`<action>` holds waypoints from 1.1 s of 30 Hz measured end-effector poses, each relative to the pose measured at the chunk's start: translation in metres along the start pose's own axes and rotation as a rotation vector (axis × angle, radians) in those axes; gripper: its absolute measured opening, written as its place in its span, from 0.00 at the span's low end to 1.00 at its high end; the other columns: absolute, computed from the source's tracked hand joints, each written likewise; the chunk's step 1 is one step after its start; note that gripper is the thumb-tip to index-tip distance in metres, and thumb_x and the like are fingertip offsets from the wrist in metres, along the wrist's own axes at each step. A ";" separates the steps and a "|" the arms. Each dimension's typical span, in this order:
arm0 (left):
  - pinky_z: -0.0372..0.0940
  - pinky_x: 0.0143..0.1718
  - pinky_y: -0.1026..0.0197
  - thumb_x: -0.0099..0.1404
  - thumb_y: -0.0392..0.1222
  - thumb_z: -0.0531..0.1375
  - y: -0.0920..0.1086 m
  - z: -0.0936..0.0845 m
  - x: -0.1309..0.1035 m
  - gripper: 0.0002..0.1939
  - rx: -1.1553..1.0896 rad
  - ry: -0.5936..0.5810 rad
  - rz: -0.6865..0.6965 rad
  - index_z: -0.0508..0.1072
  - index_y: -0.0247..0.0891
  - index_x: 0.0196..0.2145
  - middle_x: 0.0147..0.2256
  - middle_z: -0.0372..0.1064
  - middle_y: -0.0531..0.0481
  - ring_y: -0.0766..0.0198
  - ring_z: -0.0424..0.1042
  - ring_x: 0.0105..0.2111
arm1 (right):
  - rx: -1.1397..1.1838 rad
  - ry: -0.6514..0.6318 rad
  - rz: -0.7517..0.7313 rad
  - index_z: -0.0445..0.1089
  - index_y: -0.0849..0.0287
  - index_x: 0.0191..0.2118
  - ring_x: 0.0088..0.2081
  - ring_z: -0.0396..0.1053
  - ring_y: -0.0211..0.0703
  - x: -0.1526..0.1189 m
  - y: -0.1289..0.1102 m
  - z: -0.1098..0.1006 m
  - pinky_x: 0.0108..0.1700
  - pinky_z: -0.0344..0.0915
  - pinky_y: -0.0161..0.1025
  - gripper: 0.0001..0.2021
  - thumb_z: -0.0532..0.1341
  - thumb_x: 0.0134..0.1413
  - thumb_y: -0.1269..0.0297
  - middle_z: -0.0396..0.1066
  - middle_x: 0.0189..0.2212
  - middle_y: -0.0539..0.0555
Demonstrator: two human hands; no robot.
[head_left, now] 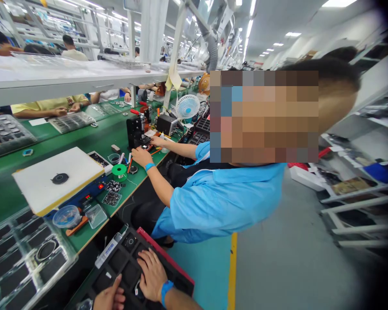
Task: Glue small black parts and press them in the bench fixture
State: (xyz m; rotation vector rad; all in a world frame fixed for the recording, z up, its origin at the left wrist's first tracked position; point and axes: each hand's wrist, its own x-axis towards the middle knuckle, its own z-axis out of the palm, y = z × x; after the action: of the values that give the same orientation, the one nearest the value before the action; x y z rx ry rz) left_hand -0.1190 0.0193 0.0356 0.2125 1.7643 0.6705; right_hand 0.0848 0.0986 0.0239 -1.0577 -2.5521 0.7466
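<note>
A black foam tray (pixel 115 259) with square compartments lies low in front of me, a small round dark part (pixel 130 241) in one far pocket. My right hand (pixel 153 275), with a blue wristband, rests over the tray with its fingers stretched out. Beside its thumb a small white-and-dark part (pixel 137 289) sits in a compartment; whether the thumb touches it I cannot tell. Over the near left of the tray is my left hand (pixel 110 297), fingers apart and holding nothing visible. A small white piece (pixel 108 274) lies in a pocket just above it.
A co-worker in a blue shirt (pixel 226 198) sits close on the right, hands at a black press (pixel 136 133). On the green bench (pixel 113 140) are a white-topped heating unit (pixel 58 172), a green wire spool (pixel 119 171) and a clear compartment tray (pixel 26 267).
</note>
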 end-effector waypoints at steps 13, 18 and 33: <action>0.71 0.21 0.53 0.36 0.83 0.63 0.007 0.002 -0.011 0.43 -0.001 0.038 0.039 0.73 0.36 0.24 0.23 0.75 0.38 0.50 0.77 0.22 | 0.011 -0.016 0.006 0.66 0.60 0.66 0.71 0.57 0.57 0.001 0.005 0.006 0.78 0.43 0.53 0.26 0.57 0.64 0.58 0.61 0.68 0.57; 0.71 0.20 0.55 0.37 0.82 0.64 0.008 0.003 -0.013 0.42 -0.023 0.038 0.051 0.73 0.35 0.24 0.23 0.76 0.39 0.52 0.77 0.21 | 0.035 -0.002 0.021 0.68 0.61 0.65 0.71 0.56 0.56 0.002 0.006 0.013 0.79 0.42 0.56 0.28 0.59 0.61 0.59 0.62 0.68 0.59; 0.71 0.21 0.55 0.39 0.80 0.66 0.002 0.000 -0.010 0.40 -0.034 0.032 0.073 0.74 0.34 0.25 0.24 0.76 0.39 0.51 0.77 0.22 | -0.003 0.040 -0.012 0.67 0.62 0.64 0.69 0.59 0.58 0.002 0.001 0.009 0.76 0.46 0.56 0.28 0.59 0.57 0.65 0.63 0.67 0.59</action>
State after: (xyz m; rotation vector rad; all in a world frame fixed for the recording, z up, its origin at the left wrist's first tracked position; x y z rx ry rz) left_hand -0.1165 0.0164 0.0454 0.2453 1.7808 0.7592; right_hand 0.0803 0.0981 0.0162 -1.0464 -2.5251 0.7117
